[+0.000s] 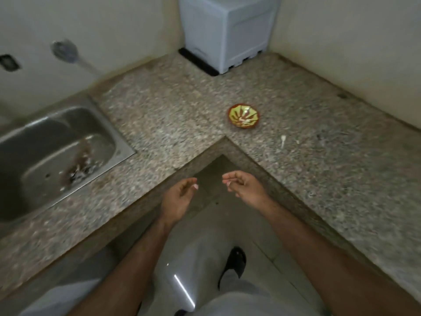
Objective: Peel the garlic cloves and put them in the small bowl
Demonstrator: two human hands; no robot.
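Yellow small bowl (244,116), unlabelled.

Open counter (173,115) was noted around the small bowl (244,115); appliance (227,30) at 12 o'clock, sink (57,142) at 9 o'clock.

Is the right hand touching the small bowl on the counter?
Apart. The head view shows bare counter between the right hand and the small bowl.

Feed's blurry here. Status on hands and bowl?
Left hand and right hand each pinch a small pale bit. Small bowl on counter beyond. Path unobstructed.
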